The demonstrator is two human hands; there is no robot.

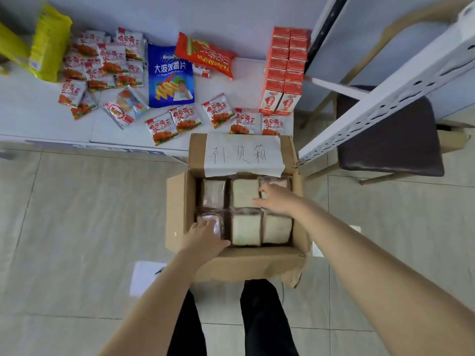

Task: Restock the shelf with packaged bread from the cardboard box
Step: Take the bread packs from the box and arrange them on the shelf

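An open cardboard box (180, 201) sits on the tiled floor in front of me, a handwritten paper label on its far flap. Inside lie several clear-wrapped bread packs in two rows, among them a middle far pack (245, 192) and a middle near pack (245, 229). My left hand (205, 233) rests on the near-left bread pack (214, 222), fingers curled over it. Over the far-right bread pack (275, 181) lies my right hand (276, 199), fingers spread and touching it. Neither pack is lifted. The white shelf (38, 111) lies beyond the box.
The shelf holds several small red-and-white snack packets (160, 127), a blue chip bag (169, 75), a red bag (205, 53), yellow bags (48, 42) and stacked red cartons (285, 70). A white perforated shelf upright (385, 98) and a dark-seated chair (388, 140) stand at right.
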